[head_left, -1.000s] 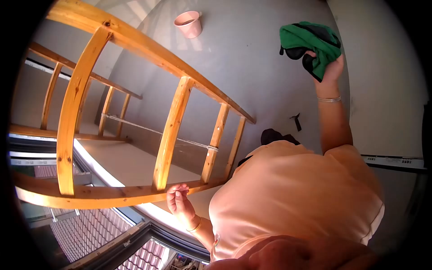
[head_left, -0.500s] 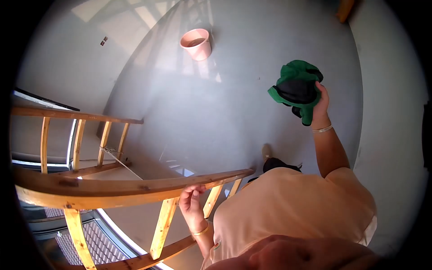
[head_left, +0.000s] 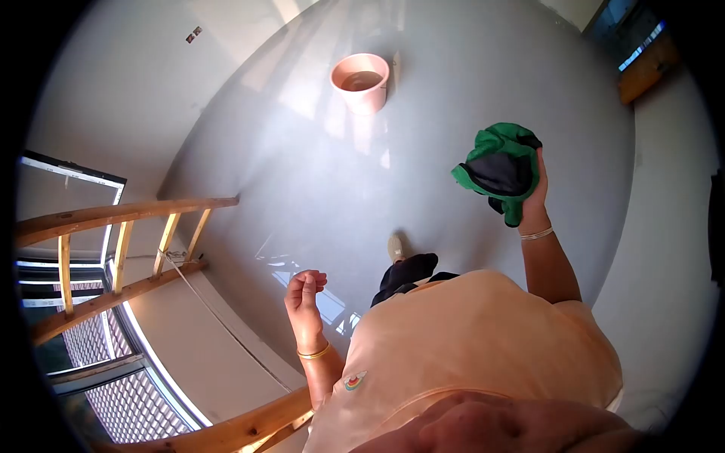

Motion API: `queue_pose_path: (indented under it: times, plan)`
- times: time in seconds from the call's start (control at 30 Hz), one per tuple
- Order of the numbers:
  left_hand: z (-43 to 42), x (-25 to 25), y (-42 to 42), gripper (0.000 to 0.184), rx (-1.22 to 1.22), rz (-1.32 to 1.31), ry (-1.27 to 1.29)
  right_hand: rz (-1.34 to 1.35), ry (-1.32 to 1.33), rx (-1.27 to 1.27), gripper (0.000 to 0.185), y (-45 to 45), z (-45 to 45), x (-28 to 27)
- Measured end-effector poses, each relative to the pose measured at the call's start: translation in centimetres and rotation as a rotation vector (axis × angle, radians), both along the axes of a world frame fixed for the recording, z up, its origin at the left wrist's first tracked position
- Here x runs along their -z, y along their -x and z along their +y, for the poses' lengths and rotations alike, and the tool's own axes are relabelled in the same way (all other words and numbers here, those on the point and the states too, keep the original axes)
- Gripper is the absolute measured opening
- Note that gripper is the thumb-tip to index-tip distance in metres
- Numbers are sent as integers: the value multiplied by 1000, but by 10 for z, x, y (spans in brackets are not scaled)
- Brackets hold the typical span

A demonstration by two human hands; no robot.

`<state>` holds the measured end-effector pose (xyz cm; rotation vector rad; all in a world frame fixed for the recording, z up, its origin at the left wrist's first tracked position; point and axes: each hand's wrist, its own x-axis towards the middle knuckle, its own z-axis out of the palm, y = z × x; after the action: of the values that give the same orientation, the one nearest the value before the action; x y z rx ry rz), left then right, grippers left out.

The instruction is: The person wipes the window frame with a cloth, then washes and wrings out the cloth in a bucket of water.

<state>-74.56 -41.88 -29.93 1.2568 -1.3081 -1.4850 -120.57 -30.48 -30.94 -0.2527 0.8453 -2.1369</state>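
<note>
My right hand (head_left: 536,192) grips a bunched green and black cloth (head_left: 498,170), held out over the grey floor on the right. Folds of the cloth hide most of the fingers. Off to the left, my left hand (head_left: 303,296) is raised with its fingers curled in and the thumb against them. Nothing shows inside it, and it touches nothing. The wooden ladder (head_left: 128,211) stands left of it, with a rope (head_left: 219,317) strung from its rungs.
A pink bucket (head_left: 361,94) with murky liquid stands on the floor (head_left: 302,166) ahead. A window (head_left: 136,400) lies behind the ladder at lower left. Walls run along both sides. A wooden piece (head_left: 648,68) sits by an opening at top right.
I have stepped forward, away from the ladder's near side, which has slid down and back in view. My left hand is off its rail. The bucket appears nearer; the cloth stays in my right hand.
</note>
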Motion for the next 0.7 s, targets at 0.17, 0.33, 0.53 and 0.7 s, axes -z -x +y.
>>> queue_pose_path:
  times: [0.17, 0.33, 0.53, 0.7]
  plan:
    - [-142, 46, 29, 19, 135, -75, -117, 3, -63, 122, 48, -17, -45, 17]
    - [-216, 20, 136, 16, 427, 24, -49, 27, -138, 189, 48, 8, -83, 39]
    - [-276, 29, 190, 16, 473, 33, -24, -146, -302, 156, 46, 58, -204, 106]
    - [-322, 97, 218, 20, 306, -17, -185, -450, -395, -113, 43, 79, -366, 197]
